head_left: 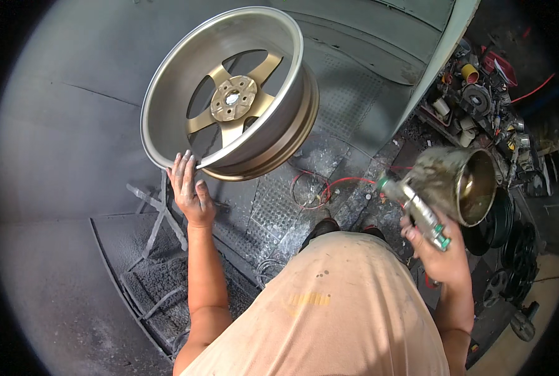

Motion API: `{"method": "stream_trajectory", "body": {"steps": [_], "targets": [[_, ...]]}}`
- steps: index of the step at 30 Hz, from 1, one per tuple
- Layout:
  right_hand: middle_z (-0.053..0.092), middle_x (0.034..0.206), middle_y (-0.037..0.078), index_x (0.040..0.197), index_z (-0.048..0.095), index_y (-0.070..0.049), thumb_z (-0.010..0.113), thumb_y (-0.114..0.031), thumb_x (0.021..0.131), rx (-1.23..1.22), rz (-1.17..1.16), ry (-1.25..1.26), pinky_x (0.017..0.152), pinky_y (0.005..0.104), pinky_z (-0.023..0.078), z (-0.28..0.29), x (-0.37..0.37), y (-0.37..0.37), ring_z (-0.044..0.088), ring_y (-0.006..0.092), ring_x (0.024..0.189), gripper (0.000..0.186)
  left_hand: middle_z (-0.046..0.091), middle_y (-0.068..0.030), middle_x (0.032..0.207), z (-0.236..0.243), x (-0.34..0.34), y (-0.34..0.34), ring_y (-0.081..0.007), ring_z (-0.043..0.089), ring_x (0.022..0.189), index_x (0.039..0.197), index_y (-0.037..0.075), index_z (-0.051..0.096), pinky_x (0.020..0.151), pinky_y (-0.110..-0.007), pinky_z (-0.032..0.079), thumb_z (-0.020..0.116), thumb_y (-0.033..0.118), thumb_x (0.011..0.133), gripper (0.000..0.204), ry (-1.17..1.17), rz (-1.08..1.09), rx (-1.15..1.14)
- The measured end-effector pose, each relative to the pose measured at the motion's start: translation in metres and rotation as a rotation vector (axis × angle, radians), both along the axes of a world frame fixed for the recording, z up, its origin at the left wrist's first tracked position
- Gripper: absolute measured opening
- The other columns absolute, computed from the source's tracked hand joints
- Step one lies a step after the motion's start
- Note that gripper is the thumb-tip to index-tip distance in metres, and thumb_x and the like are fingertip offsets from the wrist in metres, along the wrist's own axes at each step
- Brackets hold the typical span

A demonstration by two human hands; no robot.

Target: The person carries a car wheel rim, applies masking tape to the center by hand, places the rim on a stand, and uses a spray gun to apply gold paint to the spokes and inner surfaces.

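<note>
Head view: a stained floor is spread beneath everything, and above it, left of centre, a gold and silver wheel is seen tilted, its hollow side turned upward. Toward the right a dented metal cup is tipped, its mouth facing right. Below the wheel a grey crossed stand is placed. At the wheel's near edge contact is made by the left hand, its fingers extended and unclenched, thumb apart. Just below the cup a silver spray gun is grasped by the curled fingers of the right hand
</note>
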State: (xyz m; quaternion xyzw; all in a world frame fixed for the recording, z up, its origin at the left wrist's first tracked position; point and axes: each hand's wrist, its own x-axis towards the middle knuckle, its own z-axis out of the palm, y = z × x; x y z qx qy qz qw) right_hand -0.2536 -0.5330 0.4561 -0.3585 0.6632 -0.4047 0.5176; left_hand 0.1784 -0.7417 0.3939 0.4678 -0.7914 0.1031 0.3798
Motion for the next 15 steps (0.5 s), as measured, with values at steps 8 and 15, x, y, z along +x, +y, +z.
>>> {"method": "stream_trajectory", "body": {"steps": [8,15], "targets": [[0.073,0.106,0.004,0.132,0.061,0.002,0.073,-0.011,0.093,-0.234,0.310,0.034,0.067,0.0222,0.052,-0.011,-0.003,0.016,0.065,0.0070,0.087,0.043,0.062,-0.0133,0.142,-0.006,0.053,-0.020,-0.0355,0.047,0.142,0.132,0.002,0.065,0.122,-0.055,0.023,0.035,0.042,0.109,0.055,-0.039,-0.005,-0.027],[0.074,0.100,0.003,0.124,0.066,-0.001,0.069,-0.013,0.096,-0.122,-0.100,0.130,0.080,0.0256,0.052,0.008,-0.006,-0.015,0.065,0.0082,0.089,0.031,0.058,-0.0123,0.146,-0.001,0.062,-0.015,-0.0349,0.042,0.145,0.138,0.005,0.061,0.122,-0.057,0.018,0.030,0.045,0.110,0.058,-0.026,0.229,0.005]]}}
